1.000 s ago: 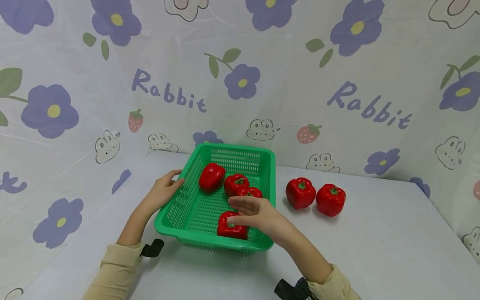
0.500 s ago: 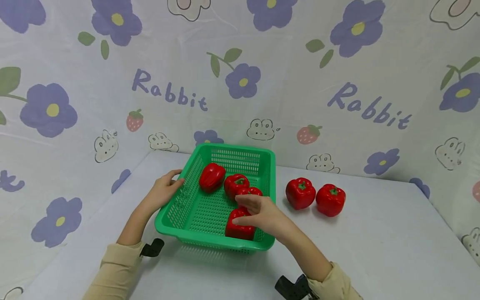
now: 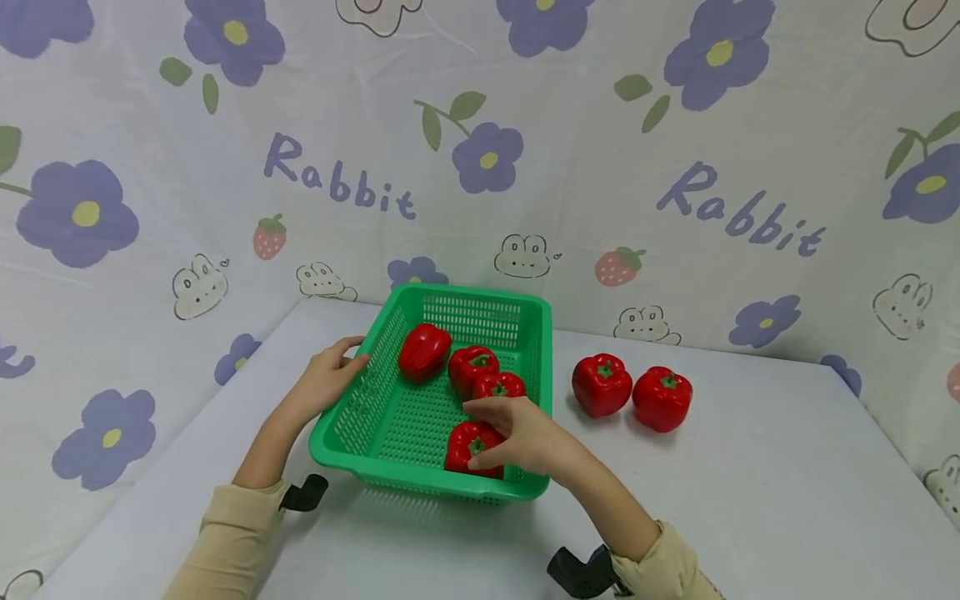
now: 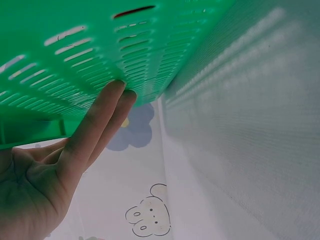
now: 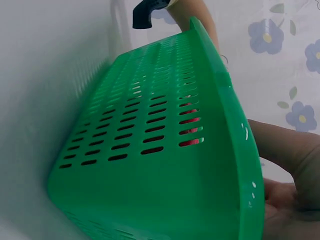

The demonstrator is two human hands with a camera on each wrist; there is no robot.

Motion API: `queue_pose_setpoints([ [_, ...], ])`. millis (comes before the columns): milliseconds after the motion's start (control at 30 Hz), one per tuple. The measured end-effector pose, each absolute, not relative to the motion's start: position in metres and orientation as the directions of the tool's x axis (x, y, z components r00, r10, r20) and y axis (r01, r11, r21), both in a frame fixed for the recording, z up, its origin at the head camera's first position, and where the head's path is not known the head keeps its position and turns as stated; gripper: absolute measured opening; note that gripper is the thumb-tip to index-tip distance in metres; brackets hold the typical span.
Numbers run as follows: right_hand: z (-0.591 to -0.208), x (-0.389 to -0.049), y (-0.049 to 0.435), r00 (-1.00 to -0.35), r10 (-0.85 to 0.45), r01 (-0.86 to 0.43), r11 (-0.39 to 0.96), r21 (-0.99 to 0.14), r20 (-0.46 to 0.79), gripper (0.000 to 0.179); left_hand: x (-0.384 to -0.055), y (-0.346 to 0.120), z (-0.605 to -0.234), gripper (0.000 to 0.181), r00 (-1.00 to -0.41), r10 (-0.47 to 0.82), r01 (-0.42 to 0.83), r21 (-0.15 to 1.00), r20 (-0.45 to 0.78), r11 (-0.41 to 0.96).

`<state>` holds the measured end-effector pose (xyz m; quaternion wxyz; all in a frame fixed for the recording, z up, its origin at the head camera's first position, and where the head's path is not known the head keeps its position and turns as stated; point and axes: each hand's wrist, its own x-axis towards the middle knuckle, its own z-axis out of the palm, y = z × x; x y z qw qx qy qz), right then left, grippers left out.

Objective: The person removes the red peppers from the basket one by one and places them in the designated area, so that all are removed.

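Now both hands low: right (image 3: pixel 525 433) curled around pepper (image 3: pixel 467 443), left (image 3: pixel 326 382) flat against basket (image 3: pixel 360 408).

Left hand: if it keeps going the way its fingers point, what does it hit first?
The left hand already has straight fingers on the slotted side wall of the green basket. That wall comes first; past it, probably the nearest pepper, though depth is unclear.

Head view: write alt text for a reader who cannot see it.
A person's right hand rests on a red pepper inside a green basket holding three more, while the left hand touches the basket's left rim. Two other red peppers stand on the white table to the right.
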<state>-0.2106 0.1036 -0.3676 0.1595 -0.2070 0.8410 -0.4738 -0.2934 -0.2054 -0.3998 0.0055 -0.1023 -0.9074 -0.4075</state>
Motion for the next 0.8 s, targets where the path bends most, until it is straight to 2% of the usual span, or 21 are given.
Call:
queue_pose_setpoints([
  [333,-0.369,-0.207,0.1,-0.872,-0.489,-0.303,0.518,-0.8,0.013,0.057,-0.294,-0.206,-0.399,0.052,-0.979,0.182,0.192,0.746,0.097,0.638],
  [633,-0.373,-0.207,0.105,-0.888,-0.457,-0.27,0.429,-0.862,0.051,0.055,-0.294,-0.206,-0.401,0.053,-0.98,0.181,0.183,0.744,0.084,0.643],
  [800,-0.367,-0.208,0.113,-0.923,-0.38,-0.225,0.399,-0.889,0.063,0.056,-0.294,-0.206,-0.401,0.053,-0.98,0.182,0.183,0.744,0.085,0.643],
])
